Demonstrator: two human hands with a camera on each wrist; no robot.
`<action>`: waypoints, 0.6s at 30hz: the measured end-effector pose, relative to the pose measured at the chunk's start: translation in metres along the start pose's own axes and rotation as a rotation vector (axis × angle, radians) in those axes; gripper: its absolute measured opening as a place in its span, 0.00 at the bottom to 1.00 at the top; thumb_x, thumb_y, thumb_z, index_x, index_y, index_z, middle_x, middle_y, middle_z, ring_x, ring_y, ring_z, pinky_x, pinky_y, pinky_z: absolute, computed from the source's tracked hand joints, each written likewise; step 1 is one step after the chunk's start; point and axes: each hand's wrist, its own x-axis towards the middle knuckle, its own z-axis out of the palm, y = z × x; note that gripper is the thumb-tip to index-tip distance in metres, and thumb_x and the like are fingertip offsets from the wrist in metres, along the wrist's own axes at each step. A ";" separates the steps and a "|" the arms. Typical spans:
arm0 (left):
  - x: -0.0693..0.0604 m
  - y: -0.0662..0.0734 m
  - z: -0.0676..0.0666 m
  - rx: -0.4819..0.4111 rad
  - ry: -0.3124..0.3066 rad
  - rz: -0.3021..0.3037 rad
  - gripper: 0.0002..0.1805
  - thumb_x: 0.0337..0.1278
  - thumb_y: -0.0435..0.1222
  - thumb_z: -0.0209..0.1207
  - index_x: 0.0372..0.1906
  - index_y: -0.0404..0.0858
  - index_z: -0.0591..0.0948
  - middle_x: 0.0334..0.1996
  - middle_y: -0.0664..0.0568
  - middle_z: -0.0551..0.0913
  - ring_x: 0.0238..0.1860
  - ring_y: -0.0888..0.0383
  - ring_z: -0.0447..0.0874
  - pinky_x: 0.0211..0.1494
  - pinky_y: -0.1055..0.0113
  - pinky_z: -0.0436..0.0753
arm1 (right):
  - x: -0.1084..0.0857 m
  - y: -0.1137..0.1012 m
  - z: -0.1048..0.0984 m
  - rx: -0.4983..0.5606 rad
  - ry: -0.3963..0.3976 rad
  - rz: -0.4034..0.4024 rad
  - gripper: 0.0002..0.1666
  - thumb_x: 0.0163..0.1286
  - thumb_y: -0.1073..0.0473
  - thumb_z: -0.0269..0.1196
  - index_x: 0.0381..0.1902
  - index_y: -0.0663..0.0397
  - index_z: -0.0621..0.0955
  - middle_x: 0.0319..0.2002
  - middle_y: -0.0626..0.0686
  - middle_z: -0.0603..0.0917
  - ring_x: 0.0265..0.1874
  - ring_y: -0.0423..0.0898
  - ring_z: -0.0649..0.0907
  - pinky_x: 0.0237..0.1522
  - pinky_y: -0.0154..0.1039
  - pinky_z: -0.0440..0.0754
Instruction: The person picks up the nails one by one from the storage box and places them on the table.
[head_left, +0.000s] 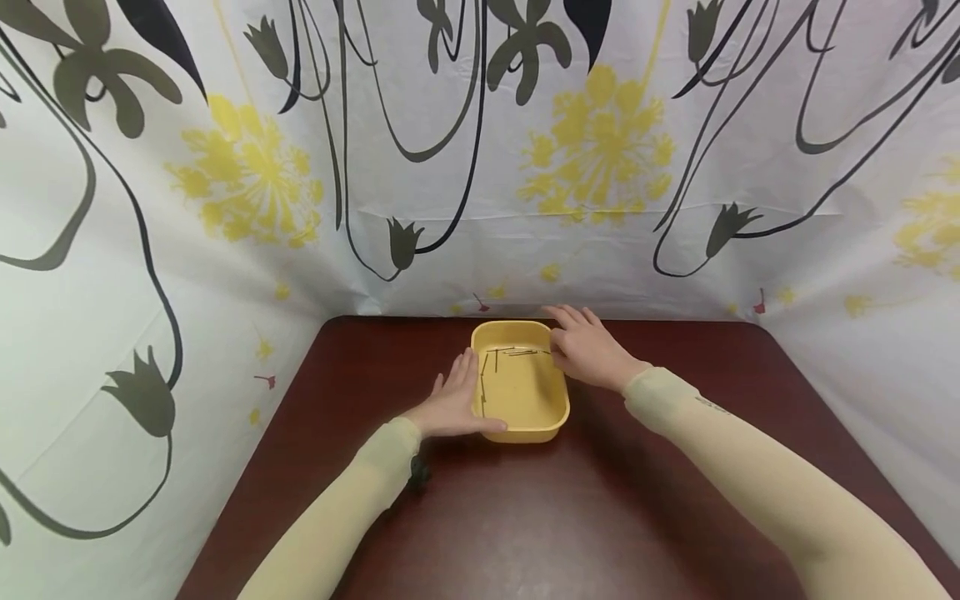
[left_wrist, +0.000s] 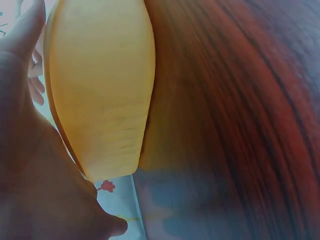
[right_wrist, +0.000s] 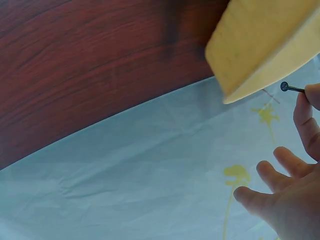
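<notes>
A yellow rectangular tray (head_left: pixel 522 396) stands on the table, with several thin dark nails (head_left: pixel 519 352) lying along its far and left sides. My left hand (head_left: pixel 452 402) rests against the tray's left side, fingers straight and the thumb over the near left corner; the left wrist view shows this hand (left_wrist: pixel 47 165) beside the tray's outer wall (left_wrist: pixel 105 90). At the tray's far right corner, my right hand (head_left: pixel 588 347) pinches a nail (right_wrist: pixel 292 88) between thumb and index finger, its flat head showing. The other fingers of the right hand (right_wrist: pixel 295 192) are spread.
The dark red-brown table (head_left: pixel 517 517) extends around the tray. Behind it and on both sides hangs a white curtain (head_left: pixel 450 192) with grey and yellow flower patterns. A small dark object (head_left: pixel 418 473) shows by the left wrist.
</notes>
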 end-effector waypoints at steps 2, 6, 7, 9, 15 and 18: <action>-0.001 -0.001 0.000 0.055 0.019 0.005 0.75 0.43 0.76 0.60 0.79 0.44 0.27 0.79 0.50 0.22 0.79 0.51 0.24 0.75 0.40 0.40 | -0.004 0.003 0.000 0.008 0.002 0.017 0.11 0.66 0.60 0.66 0.25 0.42 0.78 0.73 0.60 0.65 0.73 0.62 0.62 0.67 0.71 0.56; -0.003 -0.003 -0.002 0.153 0.058 0.016 0.73 0.43 0.80 0.53 0.80 0.42 0.31 0.80 0.47 0.26 0.80 0.51 0.25 0.75 0.39 0.40 | -0.015 0.012 0.003 0.014 0.009 0.040 0.12 0.65 0.61 0.66 0.23 0.41 0.78 0.74 0.59 0.65 0.73 0.62 0.62 0.67 0.72 0.55; -0.003 -0.004 -0.003 0.172 0.064 0.017 0.73 0.43 0.81 0.51 0.81 0.42 0.31 0.80 0.46 0.27 0.80 0.51 0.25 0.75 0.39 0.41 | -0.018 0.014 0.005 0.013 0.010 0.045 0.12 0.65 0.60 0.67 0.23 0.41 0.78 0.73 0.59 0.65 0.73 0.62 0.62 0.66 0.72 0.55; -0.004 -0.005 -0.003 0.201 0.070 0.022 0.73 0.43 0.82 0.49 0.81 0.41 0.33 0.81 0.45 0.30 0.80 0.50 0.27 0.75 0.40 0.41 | -0.024 0.018 0.008 0.003 0.011 0.051 0.12 0.64 0.60 0.68 0.23 0.41 0.78 0.73 0.60 0.66 0.72 0.63 0.63 0.65 0.73 0.56; -0.005 -0.008 -0.001 0.289 0.073 0.020 0.72 0.43 0.84 0.42 0.81 0.39 0.37 0.81 0.43 0.36 0.80 0.50 0.29 0.76 0.41 0.40 | -0.041 0.027 0.020 -0.020 -0.002 0.085 0.12 0.64 0.58 0.68 0.22 0.43 0.78 0.71 0.63 0.68 0.71 0.66 0.63 0.65 0.74 0.55; -0.006 -0.007 0.000 0.313 0.072 0.016 0.72 0.43 0.85 0.41 0.81 0.40 0.37 0.81 0.44 0.36 0.80 0.50 0.29 0.76 0.41 0.40 | -0.050 0.030 0.025 -0.020 -0.018 0.107 0.12 0.63 0.60 0.66 0.22 0.43 0.78 0.71 0.64 0.68 0.70 0.67 0.63 0.64 0.75 0.54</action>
